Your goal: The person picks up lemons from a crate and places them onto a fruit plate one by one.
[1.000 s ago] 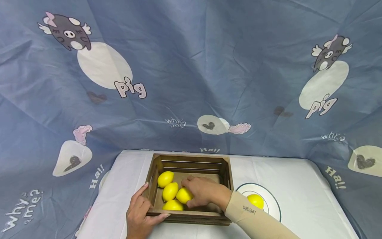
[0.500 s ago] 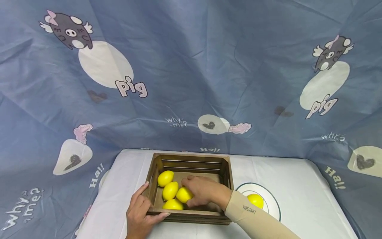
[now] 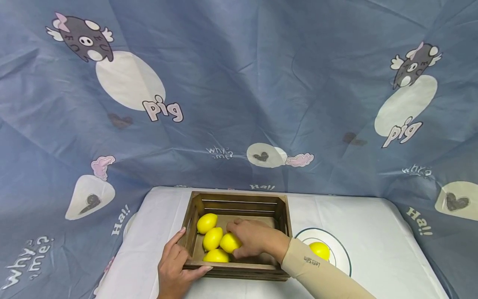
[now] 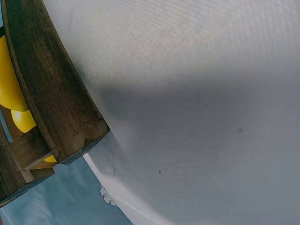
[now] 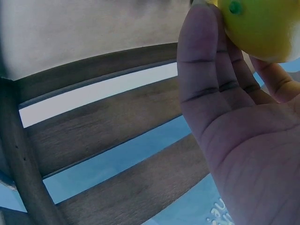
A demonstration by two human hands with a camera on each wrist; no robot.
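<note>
A brown wooden crate (image 3: pixel 239 272) with slatted sides stands on the white cloth. Several yellow lemons are grouped in its left half, one of them a lemon (image 3: pixel 213 238) in the middle of the group. My right hand (image 3: pixel 257 238) reaches in over the front side and holds another lemon (image 3: pixel 230 243) between thumb and fingers, right beside the group. In the right wrist view the green-tipped lemon (image 5: pixel 262 28) sits against the fingers. My left hand (image 3: pixel 175 263) grips the crate's front left corner, thumb along the front rim and a finger up the left side.
Right of the crate, a white plate (image 3: pixel 341 259) with a dark rim carries one lemon (image 3: pixel 320 251), partly behind the beige right sleeve (image 3: pixel 317 265). A blue printed cloth (image 3: pixel 231 104) hangs behind and around the white-covered table (image 3: pixel 384 232).
</note>
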